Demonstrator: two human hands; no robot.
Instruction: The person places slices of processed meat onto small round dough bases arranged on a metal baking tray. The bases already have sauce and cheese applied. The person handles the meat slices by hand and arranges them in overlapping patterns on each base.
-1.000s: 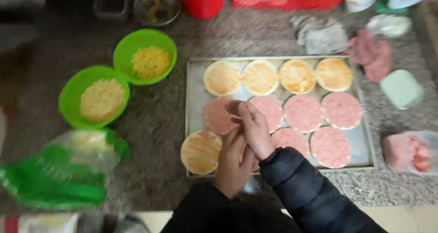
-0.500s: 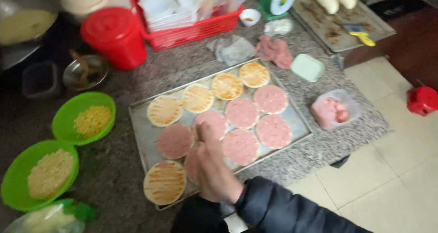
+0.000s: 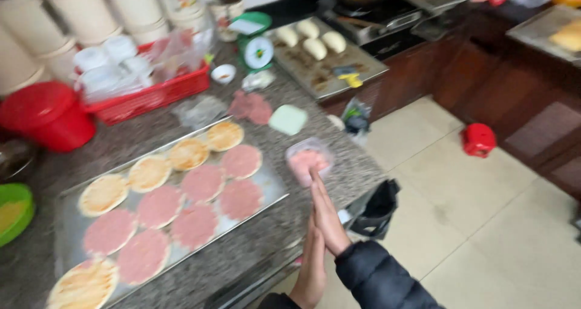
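Note:
My right hand (image 3: 330, 215) and my left hand (image 3: 311, 266) are pressed flat together, palm to palm, fingers straight, holding nothing. They hover over the counter's front edge, just right of a metal tray (image 3: 269, 191). On the tray lie several round pink meat patties (image 3: 203, 182) and several yellow crumbed patties (image 3: 187, 154). A small clear tub of pink meat (image 3: 308, 161) stands just beyond my fingertips. Dark sleeves cover both arms.
A green bowl (image 3: 12, 212) of crumbs sits at far left; behind the tray are a red bucket (image 3: 45, 115) and red basket (image 3: 151, 91). A green scale (image 3: 257, 46) and dough tray (image 3: 327, 61) stand farther back. A black bag (image 3: 375, 206) hangs at the counter edge; a red stool (image 3: 478, 139) is on the floor.
My hands have left the patties and come off the tray to its right, now pressed together. The view has swung right, showing the floor and far counter.

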